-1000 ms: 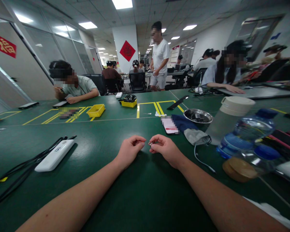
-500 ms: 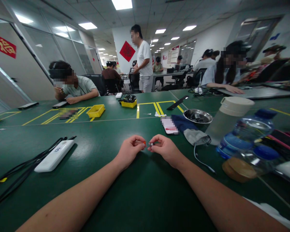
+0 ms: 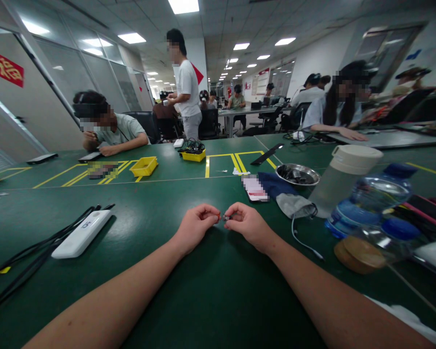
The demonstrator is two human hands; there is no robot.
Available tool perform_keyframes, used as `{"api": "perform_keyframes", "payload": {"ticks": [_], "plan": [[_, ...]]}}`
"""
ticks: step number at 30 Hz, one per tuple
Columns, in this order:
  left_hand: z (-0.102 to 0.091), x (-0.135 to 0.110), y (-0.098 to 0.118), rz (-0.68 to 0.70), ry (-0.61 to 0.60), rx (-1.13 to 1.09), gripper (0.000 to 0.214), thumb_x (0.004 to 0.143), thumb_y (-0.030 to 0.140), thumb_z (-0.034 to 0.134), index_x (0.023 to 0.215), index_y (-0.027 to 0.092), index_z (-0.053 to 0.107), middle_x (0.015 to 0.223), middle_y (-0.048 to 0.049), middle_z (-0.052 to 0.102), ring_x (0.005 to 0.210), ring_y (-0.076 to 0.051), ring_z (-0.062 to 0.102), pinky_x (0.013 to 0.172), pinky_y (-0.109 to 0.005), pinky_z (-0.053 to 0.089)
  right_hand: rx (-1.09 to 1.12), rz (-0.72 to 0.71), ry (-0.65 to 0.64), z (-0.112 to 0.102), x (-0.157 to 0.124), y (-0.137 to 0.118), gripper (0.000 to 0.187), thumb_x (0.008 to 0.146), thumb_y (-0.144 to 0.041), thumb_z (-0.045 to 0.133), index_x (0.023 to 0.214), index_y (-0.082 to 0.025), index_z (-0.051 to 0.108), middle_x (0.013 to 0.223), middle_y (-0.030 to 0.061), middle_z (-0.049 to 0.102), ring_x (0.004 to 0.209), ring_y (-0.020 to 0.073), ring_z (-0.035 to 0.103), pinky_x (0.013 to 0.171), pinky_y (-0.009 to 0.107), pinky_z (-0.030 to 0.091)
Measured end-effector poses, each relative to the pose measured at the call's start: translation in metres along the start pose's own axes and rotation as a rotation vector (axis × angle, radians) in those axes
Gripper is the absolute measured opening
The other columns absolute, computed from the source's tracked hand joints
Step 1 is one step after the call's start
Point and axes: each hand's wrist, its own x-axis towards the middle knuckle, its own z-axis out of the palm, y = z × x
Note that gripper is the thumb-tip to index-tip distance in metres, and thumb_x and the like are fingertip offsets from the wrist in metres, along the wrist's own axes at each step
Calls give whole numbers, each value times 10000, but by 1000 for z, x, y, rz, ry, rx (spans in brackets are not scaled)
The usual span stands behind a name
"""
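Over the green table (image 3: 218,295), my two hands face each other with only a narrow gap between the fingertips. My left hand (image 3: 198,224) is closed in a pinch on a small orange piece (image 3: 218,217), mostly covered by thumb and finger. A small silvery piece (image 3: 225,217) sits in the pinch of my right hand (image 3: 247,225). Both pieces are too small to identify, and I cannot tell whether they touch. Just beyond my right hand lies a phone (image 3: 255,188) with a lit screen, beside a dark blue cloth pouch (image 3: 276,184).
At left lie a white power bank (image 3: 83,234) and black cables (image 3: 32,254). Yellow trays (image 3: 144,166) stand farther back. On the right are a metal bowl (image 3: 298,174), a lidded cup (image 3: 343,174), a blue-capped bottle (image 3: 370,198) and a brown-bottomed bottle (image 3: 378,245). Other people sit around.
The orange and silvery pieces have shifted slightly in my fingertips, and the gap between them looks a little narrower. In the background, a standing person has walked left.
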Motion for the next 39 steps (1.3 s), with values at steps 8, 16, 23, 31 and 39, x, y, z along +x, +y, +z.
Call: {"api": "perform_keyframes", "payload": {"ticks": [8,16,23,31,39], "plan": [[2,0,-1,-34,-23,-58,145,754,204,608,887,145,614,820,-44,677,744,-131,626,723,-263,484,73,-4,-12,2,1,0,231,659,-165,660,842,-183,519,854,25,655,744,152,648,696,302,496],[1,0,0,-40,-29,-49,157,754,202,607,901,144,612,813,-40,669,747,-131,622,728,-265,479,-41,-13,18,0,1,4,220,668,-176,654,857,-192,543,772,6,658,676,156,639,654,293,483],[2,-1,3,-43,-23,-6,153,751,257,631,862,153,612,805,-29,666,719,-125,610,684,-249,470,-25,-12,-1,-1,1,4,217,677,-181,649,866,-201,543,755,3,659,680,156,634,651,290,477],[2,0,0,-28,-37,31,160,757,271,630,862,151,614,803,-33,668,709,-127,610,673,-255,470,-51,-19,-17,-1,1,5,221,682,-195,650,876,-198,545,750,1,654,683,157,635,648,290,480],[1,0,1,-25,-52,108,154,750,270,625,849,153,637,795,-41,671,714,-141,611,673,-266,464,-90,-24,-31,1,2,4,196,683,-198,650,850,-196,547,710,-4,643,673,160,642,638,289,488]]}}
